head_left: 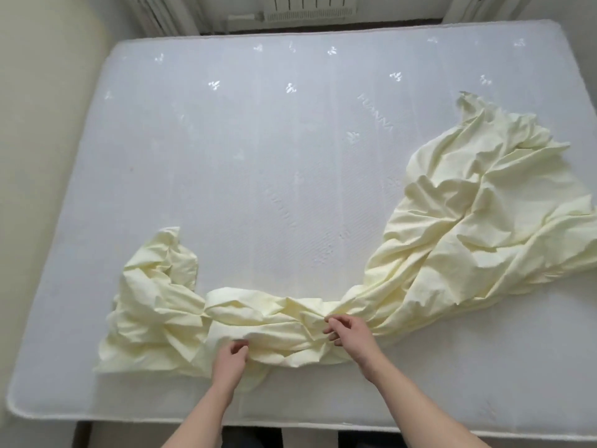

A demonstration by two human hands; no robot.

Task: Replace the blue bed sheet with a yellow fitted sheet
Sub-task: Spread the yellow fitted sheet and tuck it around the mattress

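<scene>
Blue sheet gone, mattress (pixel 258 156) bare; yellow sheet (pixel 468 205) bunched at six o'clock (untucked), pinched by left hand (pixel 231 357) and right hand (pixel 347 333).

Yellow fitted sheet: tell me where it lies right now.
In the head view the yellow fitted sheet lies crumpled across the near half of the bare mattress, piled highest toward the right, both hands gripping its near edge.

A pale yellow fitted sheet (pixel 452 227) lay crumpled in a long curve across the near half of a bare white mattress (pixel 242 140), its bulk heaped toward the right edge. The left hand (pixel 230 358) pinched a fold at the sheet's near edge, and the right hand (pixel 347 333) gripped bunched cloth just beside it. A radiator (pixel 307 9) stood beyond the far edge.
</scene>
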